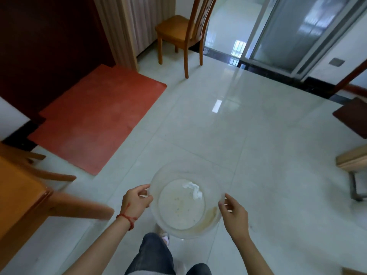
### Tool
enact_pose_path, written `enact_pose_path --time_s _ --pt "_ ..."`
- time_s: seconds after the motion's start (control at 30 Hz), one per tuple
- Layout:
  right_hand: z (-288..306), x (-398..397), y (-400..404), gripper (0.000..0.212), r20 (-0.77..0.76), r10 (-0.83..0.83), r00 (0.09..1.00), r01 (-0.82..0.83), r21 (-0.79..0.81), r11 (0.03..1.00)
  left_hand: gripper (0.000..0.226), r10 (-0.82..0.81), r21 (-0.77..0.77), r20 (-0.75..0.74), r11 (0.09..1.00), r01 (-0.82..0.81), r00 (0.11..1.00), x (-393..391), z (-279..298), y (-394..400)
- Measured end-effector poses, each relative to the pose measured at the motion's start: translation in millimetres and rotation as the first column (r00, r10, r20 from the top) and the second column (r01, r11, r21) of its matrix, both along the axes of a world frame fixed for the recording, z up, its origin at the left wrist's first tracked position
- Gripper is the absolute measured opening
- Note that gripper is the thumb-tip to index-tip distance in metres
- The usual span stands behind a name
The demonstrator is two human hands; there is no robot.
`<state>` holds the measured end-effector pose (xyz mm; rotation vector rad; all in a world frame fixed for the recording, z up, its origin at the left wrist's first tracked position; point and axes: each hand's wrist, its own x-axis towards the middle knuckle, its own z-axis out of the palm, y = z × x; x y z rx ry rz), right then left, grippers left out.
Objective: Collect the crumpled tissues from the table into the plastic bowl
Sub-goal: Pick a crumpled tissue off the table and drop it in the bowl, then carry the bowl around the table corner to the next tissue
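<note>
- A pale glossy tiled floor [248,147] is seen across most of the view, with a bright reflection near the centre.
- A red mat [99,124] is laid flat on the floor at ten o'clock, against a dark red-brown panel [49,52].
- A wooden chair [182,34] is stood at twelve o'clock, beside a beige curtain [127,26].
- A sliding glass door [297,34] is seen at one o'clock, behind a dark floor strip.
- An orange-brown wooden table [17,197] is placed at eight o'clock, its edge blurred.
- Wooden furniture [353,161], only partly shown, is cut off by the frame at three o'clock.
</note>
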<state>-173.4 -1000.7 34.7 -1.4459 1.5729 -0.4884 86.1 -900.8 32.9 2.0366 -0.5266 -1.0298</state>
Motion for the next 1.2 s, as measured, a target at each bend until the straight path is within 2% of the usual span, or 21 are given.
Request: enact_pose_path --time_s 0.27,0.47,0.6,0.77,0.97,1.2 --pt "9.9 94.8 -94.5 0.026 0.009 0.133 0.991 -0.133 -0.021 0.991 0.043 0.084 -0.023 0.03 0.996 -0.083 0.996 80.6 7.6 -66.3" --pt "15.8 150.5 -157.7 0.028 -0.008 0.253 0.968 -0.253 -0.037 0.967 0.042 0.204 -0.011 0.044 0.979 -0.204 0.978 123.1 10.6 -104.2" --pt "11.1 193.2 -208.7 0.028 -0.028 0.388 0.921 -0.389 -0.034 0.921 0.041 0.314 -0.002 0.06 0.949 -0.315 0.947 145.3 7.8 -129.1" --pt "7.6 252.5 -273.8 0.03 -0.042 0.539 0.841 -0.54 -0.019 0.842 0.041 0.491 0.002 0.059 0.871 -0.492 0.869 167.2 6.7 -157.9" --pt "19.5 324.7 -333.7 0.035 -0.078 0.722 0.687 -0.726 -0.027 0.688 0.045 0.675 0.014 0.034 0.737 -0.676 0.737 183.3 10.2 -179.1" --pt "21.4 408.7 -343.1 0.034 -0.088 0.854 0.512 -0.858 -0.02 0.513 0.042 0.803 0.025 0.051 0.593 -0.805 0.594 208.3 14.0 -171.1"
